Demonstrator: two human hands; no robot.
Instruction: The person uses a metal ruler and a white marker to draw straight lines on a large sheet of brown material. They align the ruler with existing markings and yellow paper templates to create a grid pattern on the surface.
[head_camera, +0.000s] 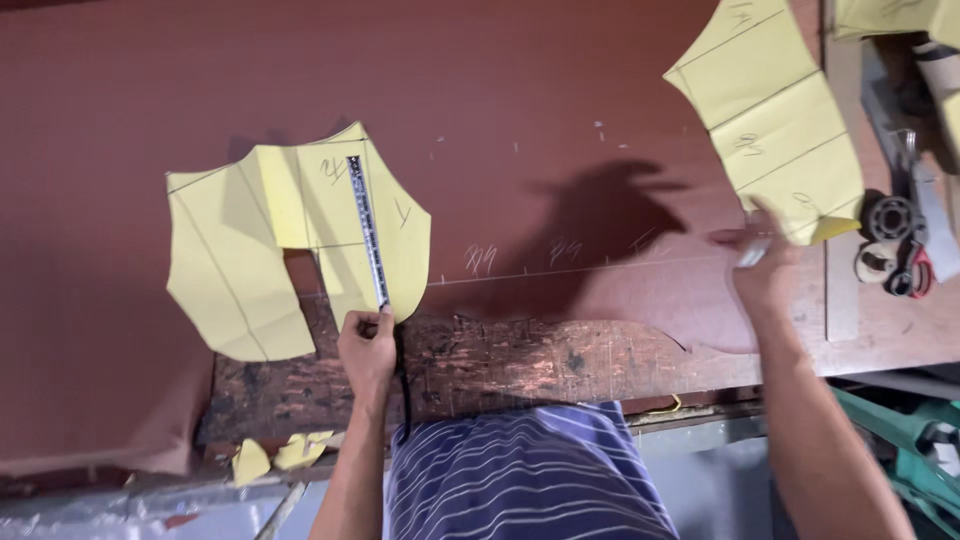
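Looking down from the head camera: left hand (366, 350) at the near edge of the reddish-brown sheet-covered tabletop (480, 120), fingers curled and pinching the lower end of a narrow dark measuring ruler with pale markings (367, 228). Ruler lies slightly tilted from upright in the view, running from the hand up across a folded yellow paper pattern piece with pencil lines (340, 215). This piece partly overlaps a second, larger yellow paper pattern piece with a scalloped outline (220, 265) to its left; both lie flat on the tabletop. Right hand (765, 265) reaches out to the far right, blurred; fingers appear closed around a small pale object (752, 252), kind not discernible. Fingertips touch or sit just beside the lower corner of a third yellow paper pattern piece ruled into bands (775, 120), which extends toward the upper right. Faint chalk marks and a thin chalk line (560, 268) cross the tabletop between the two hands. Worn, scratched dark strip (500, 365) runs along the near edge. Small yellow paper scraps (270, 457) lie below that edge, at left. Cluster of small round spools and tools (890, 245) sits at the right, beside the right hand. Blue striped garment (520, 475) visible at bottom centre.
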